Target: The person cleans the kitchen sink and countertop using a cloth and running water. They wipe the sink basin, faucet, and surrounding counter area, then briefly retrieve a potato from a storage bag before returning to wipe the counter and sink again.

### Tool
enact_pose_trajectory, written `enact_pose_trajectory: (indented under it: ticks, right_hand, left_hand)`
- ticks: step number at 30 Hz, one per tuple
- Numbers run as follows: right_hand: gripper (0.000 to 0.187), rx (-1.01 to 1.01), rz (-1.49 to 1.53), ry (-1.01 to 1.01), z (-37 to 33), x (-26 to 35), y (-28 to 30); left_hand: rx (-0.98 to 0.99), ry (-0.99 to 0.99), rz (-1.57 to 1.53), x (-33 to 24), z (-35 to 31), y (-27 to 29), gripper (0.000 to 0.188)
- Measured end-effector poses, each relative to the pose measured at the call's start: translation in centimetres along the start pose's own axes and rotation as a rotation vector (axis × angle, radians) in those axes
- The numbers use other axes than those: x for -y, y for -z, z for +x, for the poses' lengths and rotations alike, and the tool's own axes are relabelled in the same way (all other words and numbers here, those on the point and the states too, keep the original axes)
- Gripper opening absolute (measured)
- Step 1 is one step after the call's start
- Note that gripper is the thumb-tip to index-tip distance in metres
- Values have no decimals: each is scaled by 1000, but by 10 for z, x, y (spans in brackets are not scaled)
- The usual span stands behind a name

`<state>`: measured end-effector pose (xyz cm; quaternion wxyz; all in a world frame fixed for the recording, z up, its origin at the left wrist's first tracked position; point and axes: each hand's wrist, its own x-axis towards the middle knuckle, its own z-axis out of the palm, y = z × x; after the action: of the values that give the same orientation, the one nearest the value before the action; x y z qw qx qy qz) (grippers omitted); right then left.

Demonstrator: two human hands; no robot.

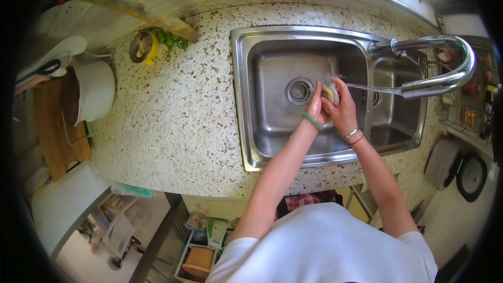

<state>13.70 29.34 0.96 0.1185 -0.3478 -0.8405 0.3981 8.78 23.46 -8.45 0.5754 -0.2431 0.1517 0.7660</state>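
Note:
Both of my hands are over the large basin of a steel sink (257, 141), close to its drain (299, 91). My left hand (315, 107), with a green bangle at its wrist, cups one side of a small, pale yellowish rounded thing (330, 93). From the other side my right hand (344, 109) closes on it with curled fingers. Fingers cover much of the thing, so its kind is unclear. Water (374, 88) runs from the curved chrome faucet (435, 86) onto the hands and splashes there.
On the speckled counter (178, 126), a yellow pot (151, 55) with brownish pieces inside stands beside green peppers (172, 40). At far left are a white pot (97, 91) and a wooden cutting board (50, 126). A smaller basin (390, 126) adjoins on the right.

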Motion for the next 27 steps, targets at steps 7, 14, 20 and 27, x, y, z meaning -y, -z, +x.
enact_pose_trajectory:
  ticks: [7, 14, 20, 27]
  right_hand:
    - [26, 90, -47, -48, 5, -39, 3]
    - [29, 158, -111, -132, 0, -91, 3]
    - [30, 184, -97, -142, 8, -93, 1]
    - [30, 159, -58, -238, 23, -87, 3]
  left_hand:
    - [-689, -356, 1708, -1, 65, 100, 44]
    - [-647, -158, 1954, -18, 45, 79, 48]
    - [-615, -148, 2050, -26, 35, 84, 52]
    - [-483, -219, 2147, -27, 32, 80, 48]
